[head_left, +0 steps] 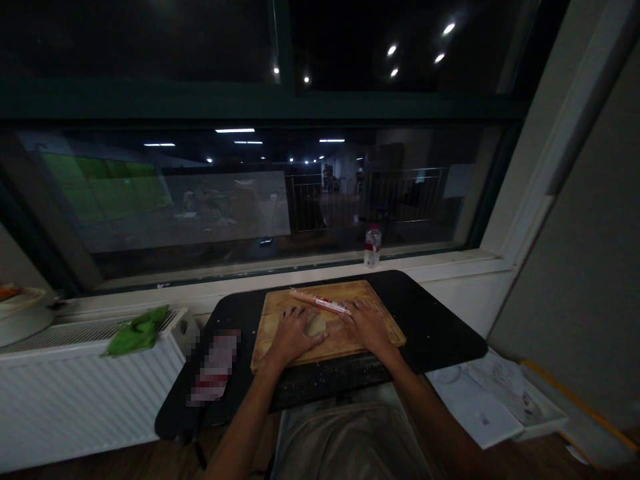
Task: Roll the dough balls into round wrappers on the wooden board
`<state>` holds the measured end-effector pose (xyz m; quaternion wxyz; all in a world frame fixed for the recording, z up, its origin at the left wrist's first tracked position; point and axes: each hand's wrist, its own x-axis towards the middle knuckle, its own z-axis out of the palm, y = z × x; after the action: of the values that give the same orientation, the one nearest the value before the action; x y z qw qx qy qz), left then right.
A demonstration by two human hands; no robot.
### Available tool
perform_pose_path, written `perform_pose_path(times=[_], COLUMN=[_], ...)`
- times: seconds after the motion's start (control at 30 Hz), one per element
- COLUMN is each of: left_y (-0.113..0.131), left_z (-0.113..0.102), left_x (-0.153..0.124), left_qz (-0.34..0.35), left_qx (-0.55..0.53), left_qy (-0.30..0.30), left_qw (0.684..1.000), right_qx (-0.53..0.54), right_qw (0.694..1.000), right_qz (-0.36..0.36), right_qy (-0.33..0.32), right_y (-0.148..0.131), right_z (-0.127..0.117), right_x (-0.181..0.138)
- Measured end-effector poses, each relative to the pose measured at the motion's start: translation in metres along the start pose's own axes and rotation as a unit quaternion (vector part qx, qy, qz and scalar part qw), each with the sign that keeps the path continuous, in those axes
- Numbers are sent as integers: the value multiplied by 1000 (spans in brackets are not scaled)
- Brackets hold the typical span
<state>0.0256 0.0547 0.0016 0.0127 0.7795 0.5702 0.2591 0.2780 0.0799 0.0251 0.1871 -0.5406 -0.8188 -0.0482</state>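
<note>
A pale, round, flattened piece of dough lies on a wooden cutting board. My left hand curves around its left and near sides, with the thumb along the near edge. Across the far part of the board is a slim tan rolling pin, in what looks like a clear wrapper with a red and white label. My right hand rests on the board's right side with fingers stretched out, and its fingertips meet the pin's right end. Whether those fingers press on the pin is too dark to tell.
The board sits on a black table with crumbs along its front. At left lies a blurred-out packet. A water bottle stands on the windowsill. A green cloth lies on the radiator, and papers are low at right.
</note>
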Motion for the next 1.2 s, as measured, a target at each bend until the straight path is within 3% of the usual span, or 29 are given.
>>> perform_pose_path(times=[0.17, 0.33, 0.53, 0.83, 1.2], left_y=[-6, 5, 17, 24, 15], left_z=[2, -3, -3, 9, 9], left_x=[-5, -2, 5, 11, 10], left_qz=[21, 42, 5, -26, 10], left_qx=[-107, -29, 21, 14, -39], left_qy=[-10, -17, -27, 5, 15], left_qw=[994, 999, 999, 1000, 999], right_qx=[0, 4, 9, -1, 5], right_qw=[1000, 1000, 1000, 1000, 1000], right_qz=[-1, -2, -6, -10, -7], right_qy=[-2, 3, 7, 5, 6], right_y=[0, 2, 3, 4, 6], right_z=[0, 3, 7, 6, 11], right_x=[0, 1, 2, 1, 4])
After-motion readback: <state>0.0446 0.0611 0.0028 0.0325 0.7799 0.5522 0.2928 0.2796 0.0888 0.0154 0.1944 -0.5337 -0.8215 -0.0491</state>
